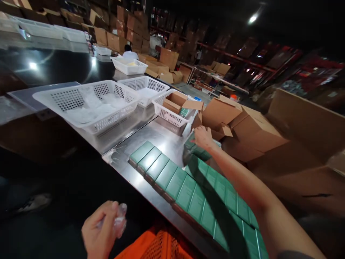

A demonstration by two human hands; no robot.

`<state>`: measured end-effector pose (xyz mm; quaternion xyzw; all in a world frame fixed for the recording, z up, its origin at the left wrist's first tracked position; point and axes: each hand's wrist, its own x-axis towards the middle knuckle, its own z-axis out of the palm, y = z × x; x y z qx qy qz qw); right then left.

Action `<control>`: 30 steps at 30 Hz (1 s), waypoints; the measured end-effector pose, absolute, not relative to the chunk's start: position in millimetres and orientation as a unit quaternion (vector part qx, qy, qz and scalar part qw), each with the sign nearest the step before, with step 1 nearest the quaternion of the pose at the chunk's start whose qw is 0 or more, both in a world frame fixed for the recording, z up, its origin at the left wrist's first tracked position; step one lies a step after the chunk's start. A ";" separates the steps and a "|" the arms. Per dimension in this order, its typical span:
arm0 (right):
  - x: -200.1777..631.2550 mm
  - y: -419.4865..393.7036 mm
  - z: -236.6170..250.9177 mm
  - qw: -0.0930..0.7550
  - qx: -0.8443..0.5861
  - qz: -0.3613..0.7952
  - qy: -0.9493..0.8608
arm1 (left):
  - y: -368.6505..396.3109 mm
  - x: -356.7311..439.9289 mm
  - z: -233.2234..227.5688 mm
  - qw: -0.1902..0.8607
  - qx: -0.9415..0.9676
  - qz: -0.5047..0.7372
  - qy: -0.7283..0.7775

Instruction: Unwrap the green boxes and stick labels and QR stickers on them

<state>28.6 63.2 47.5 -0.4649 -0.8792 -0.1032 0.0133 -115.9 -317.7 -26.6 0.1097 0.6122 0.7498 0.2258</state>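
My left hand [100, 230] is closed around a crumpled piece of clear plastic film [120, 219], low in front of the table edge. Out across the table, my right hand [204, 137] curls its fingers over a bundle of green boxes [195, 145] that looks wrapped in clear film. Its fingertips are partly hidden. Beneath my right forearm, green boxes [172, 180] lie side by side in two rows on the metal table [121, 158].
White perforated baskets stand beyond the boxes; one basket [113, 122] holds clear plastic film, and another basket [172, 117] holds an open carton [172, 102]. Open cardboard boxes [250, 126] crowd the right side. A person [129, 53] is farther back, near stacked cartons.
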 end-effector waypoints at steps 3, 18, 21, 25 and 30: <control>37.5 46.2 39.1 0.068 -0.443 -0.061 -0.892 | -302.3 -110.5 -32.8 0.252 0.202 0.717 0.618; 108.7 -123.9 -20.2 0.344 -0.271 0.432 -0.788 | -193.6 -72.2 -24.8 0.420 0.390 0.652 0.496; 120.3 -127.3 -10.4 0.374 -0.242 0.404 -0.799 | -201.2 -60.9 -33.0 0.439 0.464 0.582 0.503; 122.1 -131.9 -17.4 0.383 -0.263 0.408 -0.786 | -206.4 -56.0 -40.6 0.394 0.499 0.600 0.486; 120.4 -138.5 -40.5 0.332 -0.344 0.420 -0.772 | -206.5 -64.0 -43.5 0.322 0.579 0.495 0.563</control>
